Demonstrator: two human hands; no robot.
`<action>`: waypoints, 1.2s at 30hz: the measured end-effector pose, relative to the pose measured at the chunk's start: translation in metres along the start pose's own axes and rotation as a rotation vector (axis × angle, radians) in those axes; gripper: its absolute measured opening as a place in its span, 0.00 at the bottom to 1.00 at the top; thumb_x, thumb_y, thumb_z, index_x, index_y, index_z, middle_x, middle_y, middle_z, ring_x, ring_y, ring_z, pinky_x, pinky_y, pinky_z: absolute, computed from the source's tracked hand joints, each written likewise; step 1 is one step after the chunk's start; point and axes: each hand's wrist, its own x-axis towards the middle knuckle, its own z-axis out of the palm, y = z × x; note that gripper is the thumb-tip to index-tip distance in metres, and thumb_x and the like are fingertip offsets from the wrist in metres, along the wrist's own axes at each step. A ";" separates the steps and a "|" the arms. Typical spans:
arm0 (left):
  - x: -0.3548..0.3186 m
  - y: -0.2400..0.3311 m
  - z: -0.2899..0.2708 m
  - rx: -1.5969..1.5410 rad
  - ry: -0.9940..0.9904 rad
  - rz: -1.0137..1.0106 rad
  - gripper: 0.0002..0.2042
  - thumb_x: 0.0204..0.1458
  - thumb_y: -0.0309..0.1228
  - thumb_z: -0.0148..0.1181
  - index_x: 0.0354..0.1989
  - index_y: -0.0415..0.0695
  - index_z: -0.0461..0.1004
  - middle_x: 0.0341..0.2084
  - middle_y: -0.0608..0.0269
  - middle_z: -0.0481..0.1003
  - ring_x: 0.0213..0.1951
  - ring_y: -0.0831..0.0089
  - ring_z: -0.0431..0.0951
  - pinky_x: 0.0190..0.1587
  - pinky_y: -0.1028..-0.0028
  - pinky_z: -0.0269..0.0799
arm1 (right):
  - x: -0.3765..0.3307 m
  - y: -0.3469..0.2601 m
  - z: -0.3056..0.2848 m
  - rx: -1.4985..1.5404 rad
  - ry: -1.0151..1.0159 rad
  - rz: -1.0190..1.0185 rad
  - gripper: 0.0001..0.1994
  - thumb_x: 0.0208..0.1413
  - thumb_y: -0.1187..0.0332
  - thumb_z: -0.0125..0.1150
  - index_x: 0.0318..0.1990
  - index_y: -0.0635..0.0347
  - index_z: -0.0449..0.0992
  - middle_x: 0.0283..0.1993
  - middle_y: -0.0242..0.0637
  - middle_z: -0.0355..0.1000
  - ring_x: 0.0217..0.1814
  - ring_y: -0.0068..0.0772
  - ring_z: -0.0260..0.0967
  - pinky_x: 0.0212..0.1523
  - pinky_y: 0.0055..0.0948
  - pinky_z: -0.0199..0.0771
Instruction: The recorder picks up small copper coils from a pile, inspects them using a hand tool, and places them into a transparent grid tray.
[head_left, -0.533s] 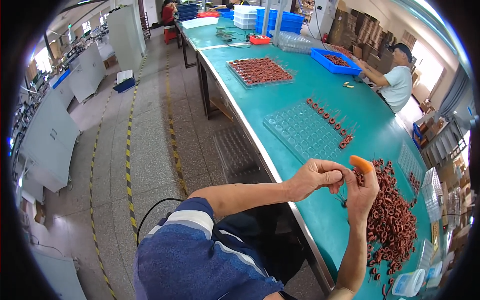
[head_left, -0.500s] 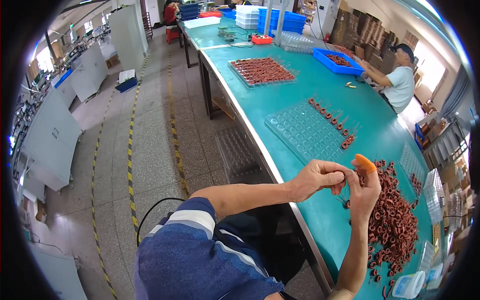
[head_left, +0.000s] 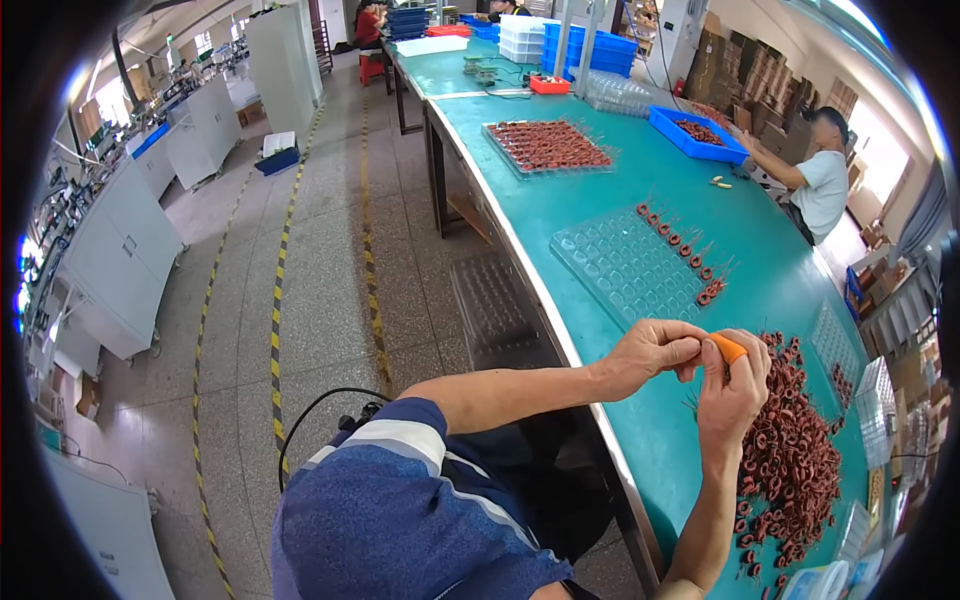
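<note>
In front of me, over the near part of the green table, my left hand [head_left: 652,352] and my right hand [head_left: 733,395] meet with fingertips pinched together. An orange finger cot [head_left: 729,348] covers one fingertip of the right hand. Whatever is between the fingers is hidden; a few thin wires show just below them. Beside and partly behind my right hand spreads a big pile of reddish-brown ring coils [head_left: 792,455] with wire leads. Beyond my hands lies a clear plastic tray [head_left: 615,262] of round pockets, with one row of ring coils [head_left: 683,246] along its right side.
A filled tray of coils [head_left: 550,147] lies farther up the table. A blue bin [head_left: 697,136] holds more coils near a co-worker [head_left: 822,180] across the table. Another clear tray [head_left: 838,345] and a white tub [head_left: 815,582] are at the right. Pliers [head_left: 720,183] lie beyond.
The right hand's orange-tipped finger, raised before, has bent down to meet the left fingertips. The whole view has shifted slightly, so the scene sits farther right.
</note>
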 end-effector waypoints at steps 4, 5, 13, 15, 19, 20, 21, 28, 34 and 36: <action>0.020 -0.008 0.003 -0.027 -0.038 -0.130 0.13 0.60 0.32 0.52 0.46 0.36 0.72 0.32 0.65 0.74 0.34 0.79 0.72 0.38 0.77 0.70 | 0.003 0.020 -0.005 -0.069 0.055 -0.214 0.05 0.46 0.78 0.64 0.30 0.64 0.74 0.36 0.37 0.71 0.42 0.40 0.69 0.45 0.41 0.65; 0.045 -0.026 0.007 0.022 0.057 -0.085 0.12 0.60 0.34 0.52 0.43 0.37 0.74 0.27 0.65 0.74 0.27 0.79 0.72 0.32 0.79 0.69 | 0.006 0.039 -0.008 -0.115 0.052 -0.262 0.06 0.45 0.77 0.63 0.30 0.65 0.73 0.36 0.38 0.71 0.42 0.40 0.69 0.43 0.41 0.64; 0.151 -0.103 0.022 0.352 0.186 0.065 0.09 0.54 0.29 0.53 0.30 0.35 0.75 0.40 0.61 0.72 0.39 0.77 0.72 0.41 0.78 0.68 | 0.003 0.203 -0.017 0.222 0.188 -0.014 0.13 0.41 0.65 0.67 0.35 0.59 0.76 0.42 0.37 0.69 0.50 0.41 0.65 0.50 0.39 0.64; 0.149 -0.121 0.046 0.259 0.165 0.075 0.10 0.57 0.32 0.51 0.35 0.37 0.73 0.39 0.62 0.72 0.38 0.77 0.72 0.41 0.79 0.68 | -0.011 0.218 -0.023 0.314 0.152 -0.002 0.10 0.42 0.65 0.67 0.31 0.59 0.77 0.41 0.36 0.70 0.47 0.39 0.65 0.49 0.38 0.63; 0.174 -0.147 0.052 0.203 -0.117 -0.067 0.15 0.59 0.35 0.48 0.45 0.35 0.70 0.36 0.66 0.72 0.37 0.79 0.72 0.39 0.79 0.67 | -0.027 0.239 -0.055 0.274 0.092 0.065 0.07 0.42 0.67 0.67 0.26 0.59 0.76 0.38 0.35 0.70 0.43 0.37 0.66 0.47 0.38 0.63; 0.175 -0.149 0.065 0.183 -0.051 -0.062 0.15 0.60 0.36 0.48 0.46 0.36 0.70 0.35 0.67 0.72 0.35 0.80 0.70 0.37 0.79 0.66 | -0.028 0.242 -0.057 0.286 0.097 0.048 0.07 0.43 0.67 0.66 0.26 0.59 0.76 0.36 0.34 0.70 0.43 0.37 0.66 0.47 0.38 0.63; 0.176 -0.150 0.071 0.167 0.019 -0.054 0.15 0.60 0.36 0.47 0.47 0.36 0.69 0.35 0.68 0.71 0.34 0.82 0.69 0.34 0.80 0.64 | -0.027 0.245 -0.058 0.302 0.102 0.029 0.06 0.43 0.68 0.66 0.26 0.59 0.76 0.34 0.34 0.69 0.42 0.36 0.65 0.46 0.37 0.64; 0.165 -0.130 0.047 0.103 -0.149 -0.146 0.18 0.62 0.42 0.45 0.51 0.39 0.65 0.36 0.68 0.68 0.35 0.81 0.68 0.35 0.79 0.64 | -0.017 0.231 -0.043 0.264 0.195 0.023 0.07 0.45 0.69 0.63 0.22 0.59 0.72 0.32 0.34 0.68 0.39 0.35 0.65 0.43 0.36 0.64; 0.150 -0.131 0.060 0.141 -0.144 -0.120 0.15 0.63 0.38 0.45 0.50 0.40 0.66 0.32 0.68 0.67 0.31 0.81 0.66 0.33 0.80 0.61 | -0.021 0.223 -0.054 0.399 0.119 0.128 0.07 0.44 0.70 0.63 0.22 0.62 0.74 0.32 0.37 0.69 0.40 0.39 0.67 0.43 0.36 0.67; 0.156 -0.139 0.066 0.440 -0.194 0.097 0.15 0.63 0.37 0.46 0.48 0.37 0.67 0.27 0.67 0.66 0.26 0.80 0.65 0.29 0.81 0.60 | -0.019 0.229 -0.064 0.627 0.079 0.312 0.07 0.45 0.70 0.63 0.24 0.66 0.76 0.33 0.43 0.71 0.39 0.41 0.70 0.38 0.35 0.72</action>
